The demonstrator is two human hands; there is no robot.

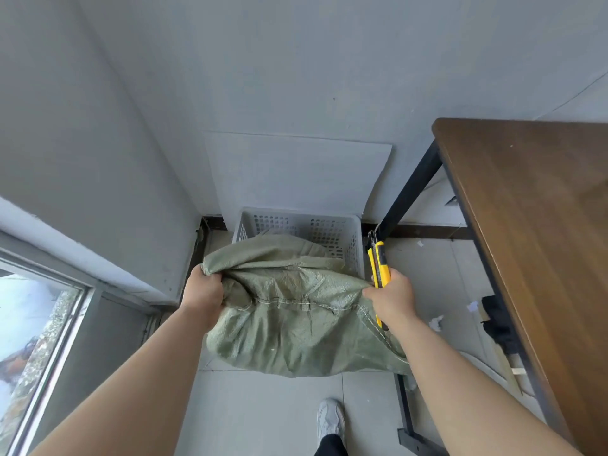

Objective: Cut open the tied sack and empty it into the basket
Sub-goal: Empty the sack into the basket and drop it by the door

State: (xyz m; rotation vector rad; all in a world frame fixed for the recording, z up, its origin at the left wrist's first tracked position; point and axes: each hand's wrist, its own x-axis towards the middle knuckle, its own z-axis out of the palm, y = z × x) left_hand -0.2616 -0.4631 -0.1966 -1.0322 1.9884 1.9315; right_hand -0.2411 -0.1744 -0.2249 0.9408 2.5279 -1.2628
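— Sack (296,317), location?
— Green woven sack, held off the floor (269,409) between both hands, directly in front of the white perforated basket (348,225). Its far end lies over the basket's near rim. A stitched seam runs across the side facing the camera. Contents: cannot tell.
— Left grip?
— Left grip (204,291): fingers curled round a bunched fold at the sack's left edge.
— Right grip?
— Right grip (391,297): clenched on the sack's right edge, with a yellow utility knife (380,261) clamped in the same fist. The knife body stands up out of the hand, pointing toward the basket's right corner. Blade out or in: cannot tell.
— Surroundings?
— Basket sits on the tiled floor against the grey wall, with a pale board (296,172) leaning behind it. Brown worktop (533,225) on a black frame stands to the right, with white paper scraps (437,322) on the floor beneath it. Window (36,340) at lower left. One grey shoe (330,419) at the bottom edge.
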